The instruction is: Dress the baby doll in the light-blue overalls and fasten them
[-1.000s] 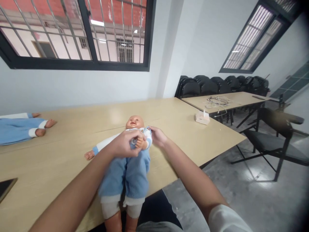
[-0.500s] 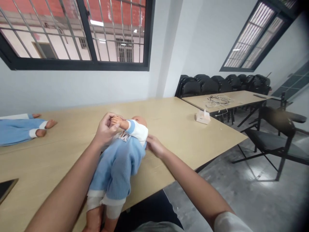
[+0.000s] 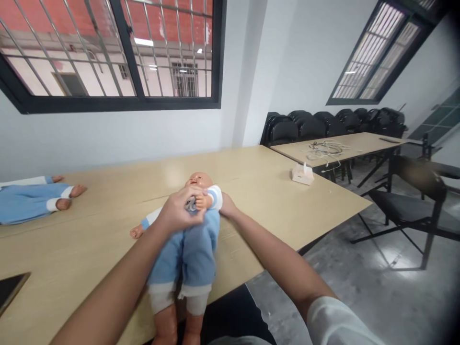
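A baby doll (image 3: 199,242) in blue trousers and a white top with blue cuffs lies face up at the table's front edge, its feet toward me. My left hand (image 3: 181,207) is curled round the doll's small hand (image 3: 203,201) above its chest, with thumb and fingers on either side of it. A bit of printed chest shows in the gap. Against the doll's side, by its white sleeve, rests my right hand (image 3: 227,206); its fingers are hidden behind the sleeve. The doll's other arm (image 3: 143,227) stretches out on the table.
A second doll in blue trousers (image 3: 30,201) lies at the table's left, cut off by the frame. A dark flat object (image 3: 12,290) sits at the near left. Toward the right are a tissue box (image 3: 302,174), tangled cables (image 3: 327,149) on another table and a black folding chair (image 3: 409,191).
The doll has rolled from its side onto its back, and one arm now lies out to the left. My left hand has moved right with the doll's hand; my right hand stays beside it.
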A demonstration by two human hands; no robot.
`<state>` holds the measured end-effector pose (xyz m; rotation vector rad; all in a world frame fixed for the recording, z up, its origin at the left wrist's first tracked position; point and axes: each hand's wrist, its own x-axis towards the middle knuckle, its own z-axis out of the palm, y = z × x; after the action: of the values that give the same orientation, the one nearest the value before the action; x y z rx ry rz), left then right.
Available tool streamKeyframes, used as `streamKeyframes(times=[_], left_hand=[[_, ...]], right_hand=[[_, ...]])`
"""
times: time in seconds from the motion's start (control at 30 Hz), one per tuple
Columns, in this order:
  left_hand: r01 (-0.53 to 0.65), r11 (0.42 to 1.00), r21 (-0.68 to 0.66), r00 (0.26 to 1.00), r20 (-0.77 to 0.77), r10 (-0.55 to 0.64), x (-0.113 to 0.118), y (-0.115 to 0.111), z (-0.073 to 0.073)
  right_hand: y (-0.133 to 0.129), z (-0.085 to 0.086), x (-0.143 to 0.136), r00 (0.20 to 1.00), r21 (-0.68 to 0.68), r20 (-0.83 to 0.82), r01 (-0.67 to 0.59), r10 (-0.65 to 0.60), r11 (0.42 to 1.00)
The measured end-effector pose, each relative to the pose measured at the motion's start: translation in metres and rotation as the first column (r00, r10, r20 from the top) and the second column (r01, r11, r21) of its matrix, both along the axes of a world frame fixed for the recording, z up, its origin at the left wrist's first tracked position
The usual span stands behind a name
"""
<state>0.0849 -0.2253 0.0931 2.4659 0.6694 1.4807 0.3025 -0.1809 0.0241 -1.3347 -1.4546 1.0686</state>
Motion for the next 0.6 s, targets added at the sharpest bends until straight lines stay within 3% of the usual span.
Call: streamKeyframes(times=[0.13, 0.27, 0.43, 0.6], left_hand=[[0.006, 0.993, 0.115, 0.931, -0.364, 0.037, 0.024, -0.020, 0.002], [0.092, 0.988, 0.124, 0.800, -0.601, 0.001, 0.053, -0.033, -0.010], [0.180, 0.984, -0.008, 0.708, -0.693, -0.136, 0.068, -0.046, -0.021], [0.126, 0.983, -0.134, 0.776, -0.604, -0.182, 0.029, -0.054, -0.009]], right_hand=[[-0.005, -0.005, 0.026, 0.974, -0.145, -0.199, -0.135, 0.105, 0.980], [-0.028, -0.014, 0.048, 0.825, -0.172, -0.521, -0.354, 0.220, 0.919], [-0.033, -0.022, 0.043, 0.848, -0.074, -0.492, -0.265, 0.196, 0.961], [-0.024, -0.021, 0.048, 0.936, 0.031, -0.306, -0.175, 0.176, 0.984]])
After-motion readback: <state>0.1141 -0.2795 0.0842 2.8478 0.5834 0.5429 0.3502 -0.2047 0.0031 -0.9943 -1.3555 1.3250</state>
